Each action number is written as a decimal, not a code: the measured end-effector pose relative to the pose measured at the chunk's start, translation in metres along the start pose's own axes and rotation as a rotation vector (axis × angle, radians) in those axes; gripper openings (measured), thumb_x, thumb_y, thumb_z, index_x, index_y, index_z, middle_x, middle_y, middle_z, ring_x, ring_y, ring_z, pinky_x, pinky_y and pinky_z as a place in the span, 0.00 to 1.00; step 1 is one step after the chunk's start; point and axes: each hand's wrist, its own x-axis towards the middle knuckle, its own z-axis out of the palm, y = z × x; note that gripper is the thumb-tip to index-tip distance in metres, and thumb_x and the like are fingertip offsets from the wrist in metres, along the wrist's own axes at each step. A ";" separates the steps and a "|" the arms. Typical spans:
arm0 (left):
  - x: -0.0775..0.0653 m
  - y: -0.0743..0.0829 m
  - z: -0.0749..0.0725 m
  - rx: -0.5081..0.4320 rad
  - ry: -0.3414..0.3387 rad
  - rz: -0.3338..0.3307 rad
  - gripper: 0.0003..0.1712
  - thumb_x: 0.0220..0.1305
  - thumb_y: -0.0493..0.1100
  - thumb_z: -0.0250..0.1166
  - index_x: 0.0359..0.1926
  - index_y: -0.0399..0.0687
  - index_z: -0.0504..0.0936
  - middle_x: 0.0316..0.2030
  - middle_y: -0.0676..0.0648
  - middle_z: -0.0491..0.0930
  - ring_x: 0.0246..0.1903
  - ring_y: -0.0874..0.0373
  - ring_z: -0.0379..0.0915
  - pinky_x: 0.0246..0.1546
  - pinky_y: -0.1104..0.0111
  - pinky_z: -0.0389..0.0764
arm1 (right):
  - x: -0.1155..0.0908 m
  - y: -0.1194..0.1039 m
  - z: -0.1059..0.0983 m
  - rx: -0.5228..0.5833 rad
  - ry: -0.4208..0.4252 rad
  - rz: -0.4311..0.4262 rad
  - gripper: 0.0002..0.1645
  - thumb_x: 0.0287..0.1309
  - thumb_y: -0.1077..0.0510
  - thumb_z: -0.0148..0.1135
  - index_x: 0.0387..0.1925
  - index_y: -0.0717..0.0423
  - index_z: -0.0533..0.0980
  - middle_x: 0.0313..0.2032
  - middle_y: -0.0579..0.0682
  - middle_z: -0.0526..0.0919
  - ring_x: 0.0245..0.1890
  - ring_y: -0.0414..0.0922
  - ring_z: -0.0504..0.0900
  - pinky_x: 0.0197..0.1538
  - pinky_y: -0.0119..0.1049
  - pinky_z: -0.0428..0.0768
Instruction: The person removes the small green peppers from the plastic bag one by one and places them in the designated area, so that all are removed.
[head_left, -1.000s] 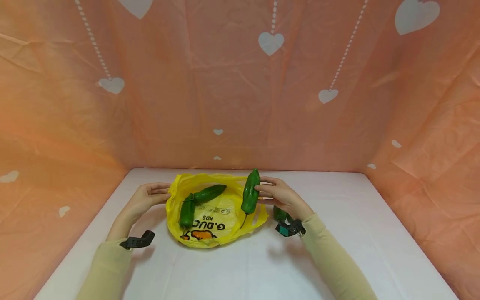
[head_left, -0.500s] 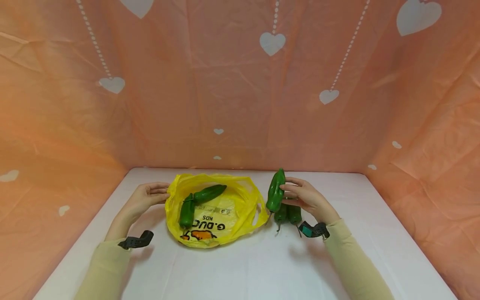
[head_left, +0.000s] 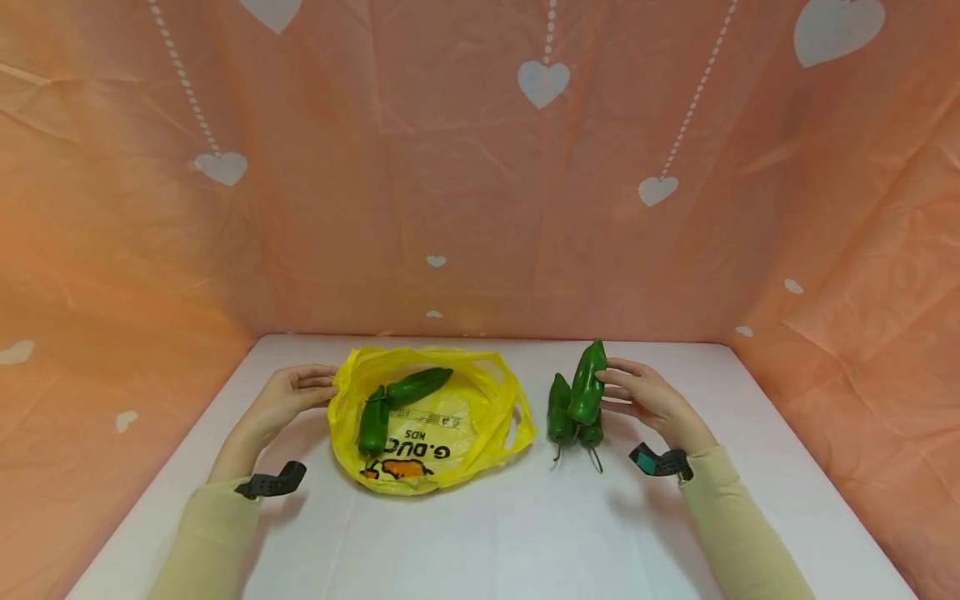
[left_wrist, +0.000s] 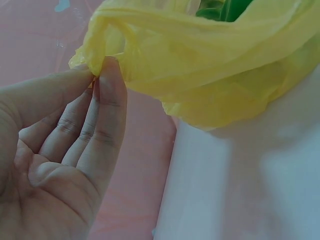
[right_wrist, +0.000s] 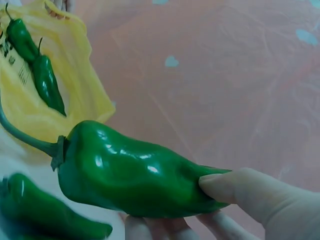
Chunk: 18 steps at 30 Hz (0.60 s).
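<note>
- At twelve o'clock I see a creased peach cloth wall [head_left: 465,200] bearing white hearts [head_left: 543,84], some on dotted strings [head_left: 697,92].
- At nine, my feed shows a left drape [head_left: 112,275], glowing warmer orange.
- At three, I make out a wrinkled right drape [head_left: 877,358].
- From six o'clock, a white tabletop [head_left: 450,550] narrows away from me.

There are five peppers [head_left: 587,383], one bag [head_left: 491,429], two hands [head_left: 283,396], two wrist cameras [head_left: 272,483] and one table [head_left: 480,542].

Orange cloth [head_left: 465,183] printed with pale hearts [head_left: 543,84] walled a white table [head_left: 480,542] before us, forming a makeshift booth [head_left: 112,233].
</note>
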 end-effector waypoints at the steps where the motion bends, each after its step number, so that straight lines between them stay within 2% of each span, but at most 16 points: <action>1: 0.000 0.000 0.000 0.001 0.000 0.000 0.29 0.65 0.44 0.64 0.60 0.29 0.70 0.51 0.33 0.77 0.42 0.58 0.80 0.51 0.51 0.77 | -0.001 0.001 -0.003 -0.011 0.003 0.005 0.41 0.67 0.59 0.56 0.71 0.69 0.47 0.46 0.48 0.78 0.49 0.48 0.79 0.55 0.45 0.77; 8: -0.001 -0.002 0.000 0.002 0.005 -0.002 0.29 0.65 0.44 0.64 0.60 0.30 0.71 0.51 0.32 0.77 0.42 0.58 0.80 0.50 0.52 0.78 | -0.006 0.005 -0.022 -0.076 0.002 0.027 0.42 0.68 0.57 0.55 0.71 0.71 0.46 0.48 0.49 0.77 0.49 0.47 0.79 0.55 0.43 0.77; 13: -0.001 -0.002 0.000 0.003 0.005 -0.007 0.29 0.65 0.44 0.64 0.60 0.30 0.70 0.52 0.32 0.76 0.42 0.57 0.80 0.50 0.52 0.78 | -0.008 0.013 -0.037 -0.140 0.008 0.050 0.40 0.69 0.55 0.54 0.70 0.72 0.50 0.49 0.50 0.76 0.51 0.49 0.78 0.53 0.42 0.79; 18: 0.001 -0.004 0.000 0.005 0.006 -0.008 0.28 0.65 0.43 0.63 0.60 0.29 0.70 0.52 0.32 0.76 0.42 0.58 0.80 0.49 0.54 0.79 | -0.009 0.021 -0.047 -0.163 0.016 0.062 0.37 0.68 0.55 0.54 0.67 0.75 0.55 0.44 0.48 0.78 0.45 0.44 0.80 0.50 0.39 0.80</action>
